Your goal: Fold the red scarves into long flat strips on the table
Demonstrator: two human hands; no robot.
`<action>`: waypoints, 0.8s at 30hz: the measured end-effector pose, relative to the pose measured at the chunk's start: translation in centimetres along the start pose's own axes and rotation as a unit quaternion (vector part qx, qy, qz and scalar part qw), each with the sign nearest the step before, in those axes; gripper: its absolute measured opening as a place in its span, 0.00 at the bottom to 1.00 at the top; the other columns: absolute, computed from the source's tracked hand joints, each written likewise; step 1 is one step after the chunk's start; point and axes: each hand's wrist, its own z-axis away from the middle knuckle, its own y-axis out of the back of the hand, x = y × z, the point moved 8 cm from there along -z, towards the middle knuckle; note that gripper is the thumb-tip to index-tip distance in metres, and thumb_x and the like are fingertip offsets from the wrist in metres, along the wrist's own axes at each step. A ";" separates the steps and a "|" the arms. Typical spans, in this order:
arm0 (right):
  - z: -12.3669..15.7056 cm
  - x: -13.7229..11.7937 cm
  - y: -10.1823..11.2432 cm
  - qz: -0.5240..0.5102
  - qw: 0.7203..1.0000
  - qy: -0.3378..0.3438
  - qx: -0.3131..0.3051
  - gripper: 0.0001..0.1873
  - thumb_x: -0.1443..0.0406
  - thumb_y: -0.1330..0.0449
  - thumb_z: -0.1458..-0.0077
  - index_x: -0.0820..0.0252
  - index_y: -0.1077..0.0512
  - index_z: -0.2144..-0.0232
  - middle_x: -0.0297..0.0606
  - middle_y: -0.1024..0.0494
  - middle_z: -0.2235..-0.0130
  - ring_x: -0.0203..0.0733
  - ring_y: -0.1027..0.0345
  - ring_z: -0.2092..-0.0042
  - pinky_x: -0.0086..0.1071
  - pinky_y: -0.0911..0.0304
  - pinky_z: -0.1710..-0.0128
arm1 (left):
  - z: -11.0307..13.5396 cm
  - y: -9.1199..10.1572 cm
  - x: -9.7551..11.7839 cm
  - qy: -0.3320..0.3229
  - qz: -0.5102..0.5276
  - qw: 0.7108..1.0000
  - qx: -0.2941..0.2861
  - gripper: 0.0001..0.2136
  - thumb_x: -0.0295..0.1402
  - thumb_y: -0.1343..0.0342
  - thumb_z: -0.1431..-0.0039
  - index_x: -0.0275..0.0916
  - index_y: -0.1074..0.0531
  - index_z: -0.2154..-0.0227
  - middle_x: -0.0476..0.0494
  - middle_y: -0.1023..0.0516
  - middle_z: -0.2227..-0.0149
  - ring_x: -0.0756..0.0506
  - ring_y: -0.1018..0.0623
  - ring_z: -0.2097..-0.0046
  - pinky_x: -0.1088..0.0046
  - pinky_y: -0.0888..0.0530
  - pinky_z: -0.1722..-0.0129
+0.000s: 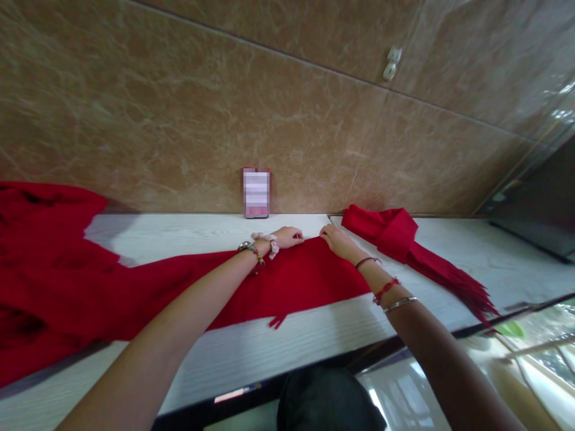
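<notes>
A long red scarf (296, 281) lies spread along the white tabletop, with a bit of fringe showing at its near edge. At its far edge, my left hand (287, 237) pinches the cloth between thumb and fingers. A short way to the right, my right hand (335, 240) grips the same edge near a corner. To the right of that hand rests a second red scarf (399, 233), folded and knotted over itself, its fringed end trailing toward the front edge. On the left, a large heap of red cloth (58, 263) joins the spread part.
A phone (256, 193) with a blurred screen leans upright against the brown marbled wall (179, 120). At the far right stands a dark box-like object (539, 191). The white tabletop (314, 326) ends at a dark front edge, with glass below.
</notes>
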 end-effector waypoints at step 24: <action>0.9 -0.7 -1.1 0.057 0.997 -0.018 0.055 0.17 0.76 0.55 0.46 0.69 0.30 0.59 0.53 0.30 0.55 0.50 0.40 0.50 0.45 0.48 0.49 | 14.3 -1.1 -0.3 0.166 -0.132 0.974 -0.076 0.28 0.50 0.63 0.41 0.45 0.53 0.40 0.43 0.62 0.36 0.33 0.59 0.37 0.39 0.53 0.47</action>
